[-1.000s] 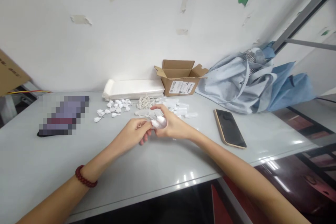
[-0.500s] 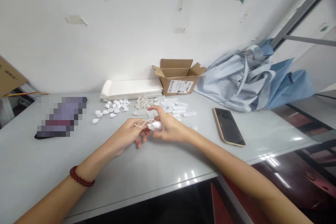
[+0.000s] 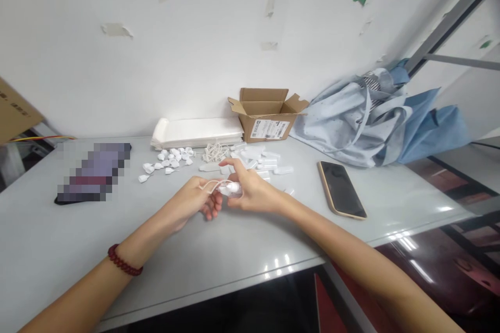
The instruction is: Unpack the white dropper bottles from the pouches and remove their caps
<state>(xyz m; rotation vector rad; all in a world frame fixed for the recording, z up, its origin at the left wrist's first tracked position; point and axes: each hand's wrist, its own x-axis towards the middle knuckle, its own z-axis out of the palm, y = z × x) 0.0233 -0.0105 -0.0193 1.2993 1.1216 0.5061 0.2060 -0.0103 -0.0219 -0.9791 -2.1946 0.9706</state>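
Note:
Over the front part of the table, my right hand (image 3: pixel 258 191) is closed around a small clear plastic bottle with a white top (image 3: pixel 233 187). My left hand (image 3: pixel 195 202) pinches a thin white cord (image 3: pixel 214 182), which loops across to the bottle's top. The left fingertips, partly hidden, are close to the bottle. Behind the hands lie several small white caps with thin stems (image 3: pixel 175 155), a tangle of white cords (image 3: pixel 216 152) and several clear plastic bottles (image 3: pixel 269 163).
A stack of white paper sheets or bags (image 3: pixel 199 132) and an open cardboard box (image 3: pixel 265 124) stand against the wall. A phone (image 3: pixel 342 189) lies right, below blue cloth bags (image 3: pixel 363 119). At left is a blurred-out dark flat object (image 3: pixel 96 171).
Both hands stay nearly in place on the bottle and cord. The bottle's white top is turned slightly, and the whole view has shifted a little.

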